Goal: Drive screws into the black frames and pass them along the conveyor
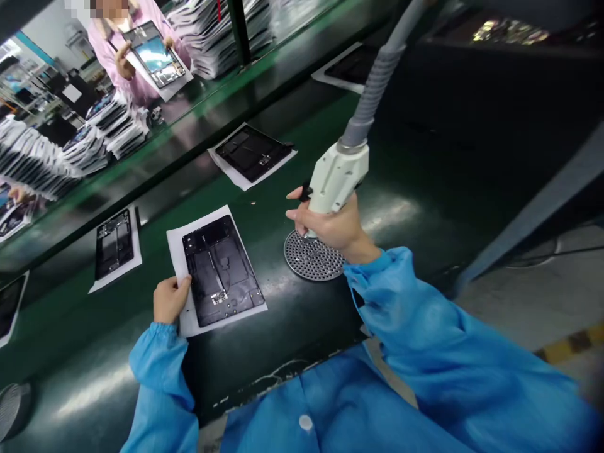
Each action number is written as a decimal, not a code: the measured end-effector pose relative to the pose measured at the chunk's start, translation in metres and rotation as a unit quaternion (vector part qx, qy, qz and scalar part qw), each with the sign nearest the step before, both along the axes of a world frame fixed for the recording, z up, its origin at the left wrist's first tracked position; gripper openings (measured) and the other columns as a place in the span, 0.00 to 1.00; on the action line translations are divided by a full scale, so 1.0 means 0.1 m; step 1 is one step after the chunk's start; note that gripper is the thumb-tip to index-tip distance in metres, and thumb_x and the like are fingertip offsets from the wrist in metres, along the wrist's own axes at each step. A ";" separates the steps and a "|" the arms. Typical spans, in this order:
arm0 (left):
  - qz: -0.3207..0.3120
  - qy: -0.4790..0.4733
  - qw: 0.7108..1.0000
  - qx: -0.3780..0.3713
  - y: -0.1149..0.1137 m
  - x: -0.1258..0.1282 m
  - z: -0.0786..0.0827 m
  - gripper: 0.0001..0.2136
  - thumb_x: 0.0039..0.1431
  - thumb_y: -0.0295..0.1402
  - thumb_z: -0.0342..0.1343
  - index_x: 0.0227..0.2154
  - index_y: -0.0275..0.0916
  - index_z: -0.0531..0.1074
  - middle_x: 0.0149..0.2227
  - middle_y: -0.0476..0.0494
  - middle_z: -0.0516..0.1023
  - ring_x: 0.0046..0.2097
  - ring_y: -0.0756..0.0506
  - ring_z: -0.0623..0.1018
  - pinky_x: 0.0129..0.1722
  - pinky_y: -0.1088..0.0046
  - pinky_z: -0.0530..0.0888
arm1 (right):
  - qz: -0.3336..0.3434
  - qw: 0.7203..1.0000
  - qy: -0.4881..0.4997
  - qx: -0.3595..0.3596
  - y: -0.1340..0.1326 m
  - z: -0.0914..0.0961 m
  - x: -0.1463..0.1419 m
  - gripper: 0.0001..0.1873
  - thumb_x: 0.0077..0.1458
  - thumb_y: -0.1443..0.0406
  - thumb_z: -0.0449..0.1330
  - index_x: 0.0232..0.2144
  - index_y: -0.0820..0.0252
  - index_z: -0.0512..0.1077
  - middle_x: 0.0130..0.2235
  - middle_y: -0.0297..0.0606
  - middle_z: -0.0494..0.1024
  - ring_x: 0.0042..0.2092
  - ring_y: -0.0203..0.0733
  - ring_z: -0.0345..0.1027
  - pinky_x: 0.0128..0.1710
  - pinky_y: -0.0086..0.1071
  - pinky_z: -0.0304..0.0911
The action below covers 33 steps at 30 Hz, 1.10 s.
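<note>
My left hand (168, 299) pinches the left edge of a white sheet (182, 239) that lies on the dark green belt (292, 189). On that sheet rests a black tablet back frame (221, 269). My right hand (333, 228) is wrapped round the handle of a white air gun (337, 177), whose grey ribbed hose (377, 82) rises up and to the right. The gun's nose points down at a round perforated metal grille (311, 258) set in the bench just right of the frame.
More black frames on white sheets lie along the belt (114, 244) (252, 153) (346, 65). Across the belt a person in a pink coat (141, 50) holds a frame. Stacks of sheets (217, 25) stand beyond. Another grille (14, 409) sits at the lower left.
</note>
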<state>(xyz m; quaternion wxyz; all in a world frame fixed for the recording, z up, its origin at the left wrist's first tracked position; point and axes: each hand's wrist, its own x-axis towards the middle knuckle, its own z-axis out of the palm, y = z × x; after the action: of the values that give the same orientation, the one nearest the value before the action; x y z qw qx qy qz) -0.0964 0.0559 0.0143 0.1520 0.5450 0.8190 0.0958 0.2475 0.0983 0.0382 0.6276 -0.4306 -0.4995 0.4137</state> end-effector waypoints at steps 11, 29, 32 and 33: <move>0.048 -0.299 0.951 0.057 -0.04 0.00 -0.22 0.27 0.38 0.48 0.64 0.38 0.34 0.70 0.28 0.42 0.79 0.27 0.45 0.77 0.26 0.72 0.72 | 0.002 1.000 -0.018 -0.021 0.06 -0.14 -0.05 0.10 0.40 0.66 0.65 0.30 0.60 0.71 0.15 0.27 0.68 0.16 0.35 0.62 0.19 0.34 0.62; -0.519 0.123 0.841 0.095 -0.78 0.60 0.15 0.12 0.57 0.24 0.51 0.42 0.37 0.73 0.36 0.43 0.77 0.36 0.43 0.76 0.34 0.68 0.76 | 0.008 0.998 -0.050 -0.022 0.05 -0.19 -0.09 0.10 0.42 0.64 0.64 0.29 0.61 0.69 0.15 0.28 0.67 0.17 0.34 0.62 0.20 0.32 0.63; -0.531 0.156 0.824 0.124 -0.76 0.64 0.07 0.11 0.56 0.21 0.48 0.36 0.36 0.73 0.32 0.43 0.75 0.33 0.43 0.76 0.30 0.68 0.75 | 0.013 0.998 -0.052 -0.028 0.05 -0.20 -0.09 0.12 0.42 0.63 0.65 0.30 0.62 0.69 0.16 0.28 0.67 0.17 0.34 0.62 0.19 0.32 0.62; -0.528 0.152 0.825 0.134 -0.74 0.67 0.05 0.10 0.56 0.21 0.47 0.35 0.36 0.73 0.31 0.43 0.75 0.33 0.44 0.76 0.30 0.69 0.75 | 0.016 0.998 -0.051 -0.028 0.05 -0.20 -0.09 0.13 0.42 0.62 0.65 0.30 0.62 0.69 0.16 0.28 0.67 0.17 0.34 0.61 0.19 0.32 0.62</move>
<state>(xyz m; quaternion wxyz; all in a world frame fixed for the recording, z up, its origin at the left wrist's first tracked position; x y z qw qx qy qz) -0.0298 -0.0180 0.0190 -0.0214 0.9168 0.3980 0.0257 0.2384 0.1033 0.0177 0.5823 -0.4603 -0.5257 0.4156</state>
